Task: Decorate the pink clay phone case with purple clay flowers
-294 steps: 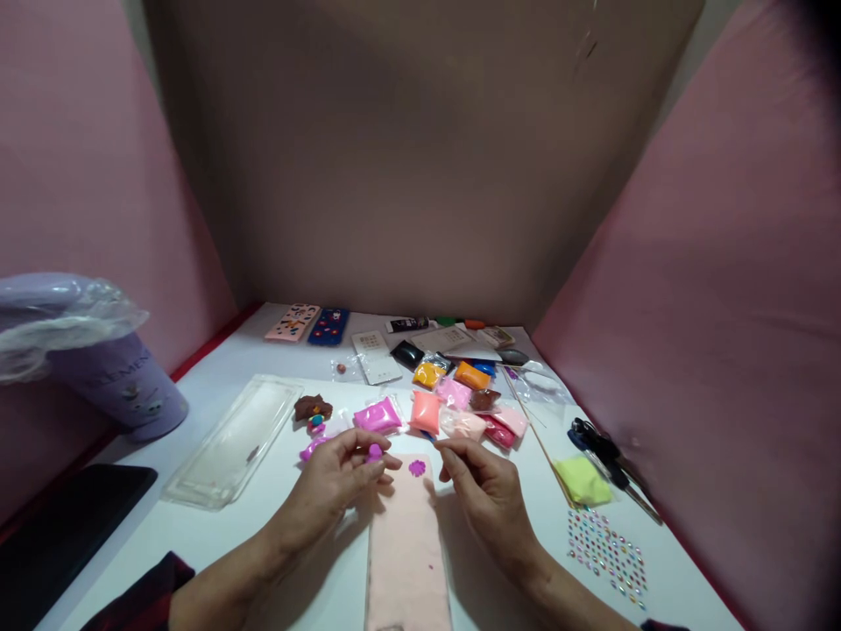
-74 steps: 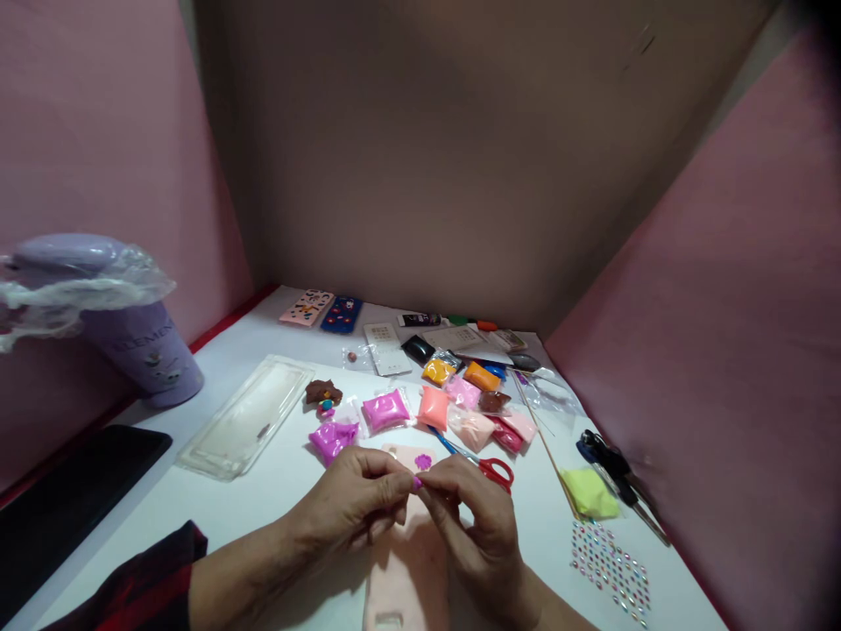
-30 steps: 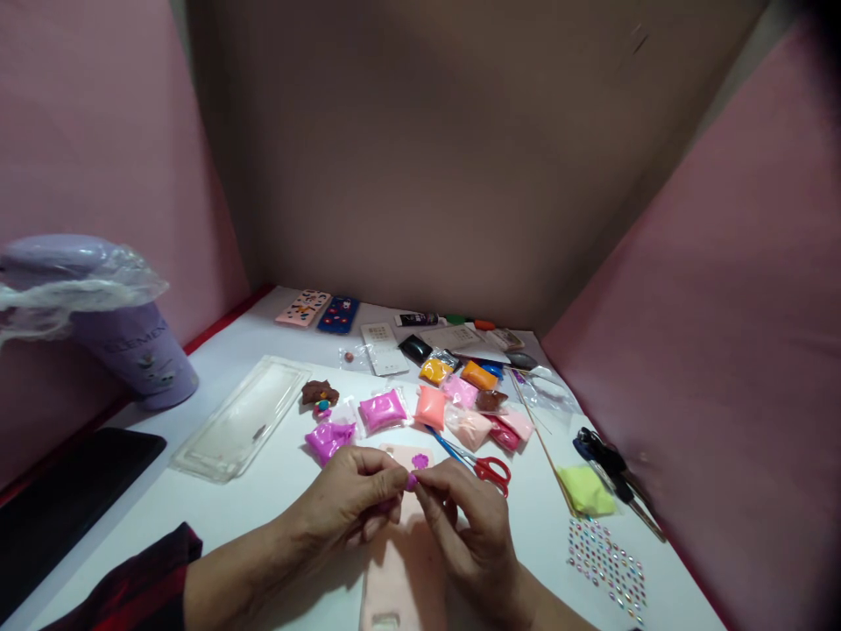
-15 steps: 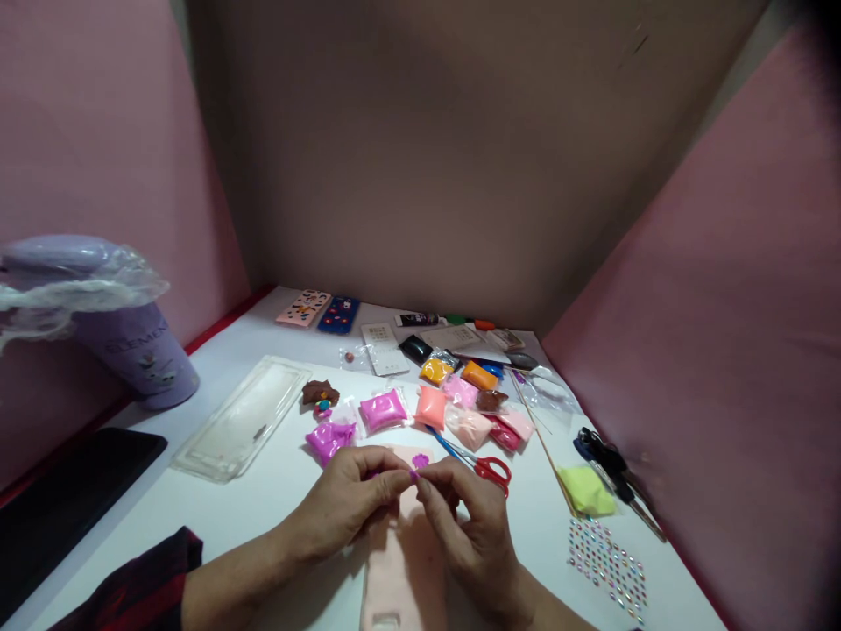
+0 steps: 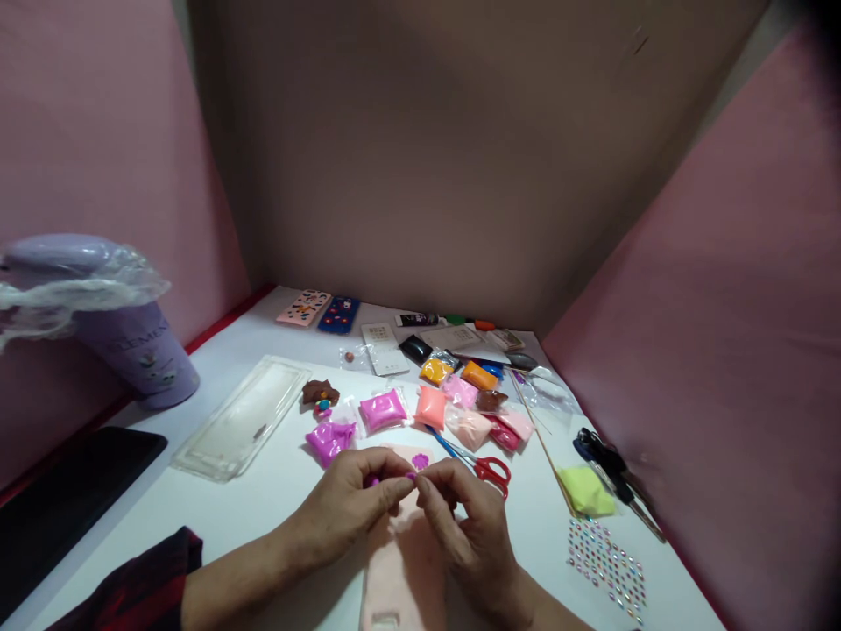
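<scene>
Both hands meet over a pale pink phone case (image 5: 404, 570) coated in what looks like clay, lying on the white table. My left hand (image 5: 348, 499) pinches a small bit of purple clay (image 5: 412, 476) between thumb and index finger; more purple shows behind its thumb. The fingertips of my right hand (image 5: 466, 521) close on the same bit from the other side. A purple clay flower (image 5: 420, 460) sits on the far end of the case, just beyond the fingertips. Red-handled scissors (image 5: 490, 469) lie right of the case, and an opened purple clay packet (image 5: 330, 441) left of it.
Several clay packets (image 5: 432, 407) lie beyond the hands. A clear plastic tray (image 5: 243, 421) and brown clay (image 5: 320, 393) are on the left, near a lilac tumbler (image 5: 148, 359). Rhinestones (image 5: 608, 561), a yellow-green packet (image 5: 587, 491) and a thin stick (image 5: 542, 443) lie right.
My fingers have shifted very slightly around the purple clay bit, and a little more purple shows behind the left thumb. The other things stay in place.
</scene>
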Tool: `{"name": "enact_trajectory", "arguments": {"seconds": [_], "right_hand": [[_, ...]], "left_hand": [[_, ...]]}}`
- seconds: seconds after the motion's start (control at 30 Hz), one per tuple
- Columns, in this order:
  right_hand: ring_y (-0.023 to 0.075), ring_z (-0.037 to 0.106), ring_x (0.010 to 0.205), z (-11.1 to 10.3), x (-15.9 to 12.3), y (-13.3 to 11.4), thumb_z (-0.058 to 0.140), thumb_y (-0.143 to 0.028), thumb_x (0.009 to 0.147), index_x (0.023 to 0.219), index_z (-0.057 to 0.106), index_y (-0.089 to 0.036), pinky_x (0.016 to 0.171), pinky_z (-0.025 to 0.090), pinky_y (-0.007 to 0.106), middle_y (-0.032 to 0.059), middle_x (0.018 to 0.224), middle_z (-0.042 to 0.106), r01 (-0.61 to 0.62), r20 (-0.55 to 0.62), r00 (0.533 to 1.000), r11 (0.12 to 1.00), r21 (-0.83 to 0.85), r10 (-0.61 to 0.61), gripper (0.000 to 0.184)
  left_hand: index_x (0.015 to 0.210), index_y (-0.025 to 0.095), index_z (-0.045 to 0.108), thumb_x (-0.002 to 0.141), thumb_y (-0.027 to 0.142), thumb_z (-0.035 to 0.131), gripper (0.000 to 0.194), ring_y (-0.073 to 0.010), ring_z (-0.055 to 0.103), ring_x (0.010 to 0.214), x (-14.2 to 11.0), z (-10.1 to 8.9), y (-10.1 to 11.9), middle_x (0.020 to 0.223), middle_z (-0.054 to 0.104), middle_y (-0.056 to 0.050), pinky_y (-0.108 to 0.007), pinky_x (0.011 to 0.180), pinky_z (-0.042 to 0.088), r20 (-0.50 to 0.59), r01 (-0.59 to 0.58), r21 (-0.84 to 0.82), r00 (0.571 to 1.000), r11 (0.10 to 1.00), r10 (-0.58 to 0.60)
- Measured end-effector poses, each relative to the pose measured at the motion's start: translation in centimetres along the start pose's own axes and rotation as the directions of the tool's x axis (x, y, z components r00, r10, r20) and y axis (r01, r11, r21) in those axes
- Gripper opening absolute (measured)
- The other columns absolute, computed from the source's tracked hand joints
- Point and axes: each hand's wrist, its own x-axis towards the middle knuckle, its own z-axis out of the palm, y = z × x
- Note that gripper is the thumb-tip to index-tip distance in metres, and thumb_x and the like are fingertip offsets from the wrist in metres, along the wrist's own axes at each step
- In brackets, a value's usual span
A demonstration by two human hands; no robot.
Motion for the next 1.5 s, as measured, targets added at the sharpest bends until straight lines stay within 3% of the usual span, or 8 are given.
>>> {"name": "enact_trajectory", "arguments": {"seconds": [0.33, 0.47, 0.6, 0.93, 1.1, 1.2, 1.5], "right_hand": [[0.0123, 0.053, 0.054, -0.30, -0.04, -0.01, 0.054, -0.019, 0.087, 0.079, 0.064, -0.015, 0.050, 0.039, 0.024, 0.0020, 0.065, 0.061, -0.025, 0.058, 0.998, 1.000, 0.015, 0.024, 0.013], [0.0118, 0.052, 0.052, -0.13, -0.06, 0.03, 0.053, -0.025, 0.088, 0.075, 0.062, -0.016, 0.048, 0.041, 0.023, 0.0005, 0.062, 0.058, -0.139, 0.023, 0.990, 0.986, 0.090, 0.138, 0.018], [0.0111, 0.052, 0.051, -0.11, 0.01, 0.18, 0.055, -0.028, 0.088, 0.075, 0.063, -0.016, 0.048, 0.042, 0.022, 0.0001, 0.063, 0.058, -0.201, 0.049, 0.979, 0.965, 0.168, 0.196, 0.019], [0.0129, 0.050, 0.057, -0.47, 0.01, 0.06, 0.054, -0.023, 0.086, 0.076, 0.062, -0.015, 0.051, 0.039, 0.024, 0.0017, 0.065, 0.058, -0.128, 0.086, 0.989, 0.990, 0.059, 0.122, 0.015], [0.0118, 0.050, 0.053, -0.16, -0.07, 0.22, 0.053, -0.028, 0.088, 0.075, 0.060, -0.016, 0.049, 0.039, 0.023, -0.0002, 0.062, 0.056, -0.214, 0.064, 0.976, 0.972, 0.099, 0.209, 0.019], [0.0118, 0.051, 0.054, -0.01, -0.10, 0.15, 0.053, -0.029, 0.089, 0.077, 0.061, -0.016, 0.050, 0.040, 0.023, 0.0000, 0.063, 0.057, -0.248, 0.085, 0.968, 0.959, 0.136, 0.238, 0.019], [0.0137, 0.053, 0.058, -0.19, -0.01, 0.23, 0.053, -0.027, 0.088, 0.079, 0.062, -0.015, 0.053, 0.040, 0.025, 0.0019, 0.067, 0.060, -0.204, 0.106, 0.975, 0.975, 0.087, 0.195, 0.017]], "left_hand": [[0.072, 0.014, 0.063, 0.082, 0.033, 0.056, 0.022, -0.0114, 0.050, 0.064, -0.09, -0.17, 0.26, 0.064, 0.056, 0.001, -0.021, 0.059, 0.038, -0.003, -0.059, 0.136, 0.998, 0.989, 0.060], [0.079, 0.014, 0.064, 0.081, 0.029, 0.057, 0.016, -0.0119, 0.053, 0.067, -0.05, -0.08, 0.23, 0.070, 0.060, 0.000, -0.022, 0.063, 0.040, 0.001, -0.018, 0.080, 1.000, 0.997, 0.018], [0.070, 0.015, 0.059, 0.080, 0.031, 0.058, 0.019, -0.0091, 0.046, 0.060, 0.04, -0.07, 0.03, 0.062, 0.054, 0.003, -0.020, 0.057, 0.035, -0.006, -0.003, 0.057, 1.000, 0.998, 0.003], [0.067, 0.014, 0.056, 0.081, 0.030, 0.056, 0.021, -0.0090, 0.041, 0.060, 0.04, -0.15, -0.25, 0.061, 0.048, 0.004, -0.021, 0.056, 0.032, -0.013, -0.052, 0.144, 0.998, 0.988, 0.055], [0.080, 0.014, 0.061, 0.083, 0.031, 0.054, 0.019, -0.0113, 0.051, 0.066, 0.03, -0.21, 0.18, 0.069, 0.056, 0.002, -0.022, 0.062, 0.038, 0.025, -0.040, 0.060, 0.999, 0.997, 0.039], [0.076, 0.014, 0.059, 0.082, 0.031, 0.056, 0.018, -0.0106, 0.050, 0.064, 0.07, -0.22, 0.15, 0.066, 0.054, 0.003, -0.022, 0.060, 0.037, 0.032, -0.026, 0.053, 0.999, 0.998, 0.024], [0.069, 0.014, 0.055, 0.083, 0.031, 0.053, 0.022, -0.0101, 0.043, 0.062, -0.06, -0.18, -0.04, 0.063, 0.049, 0.004, -0.022, 0.057, 0.034, 0.011, -0.044, 0.168, 0.999, 0.985, 0.043]]}}
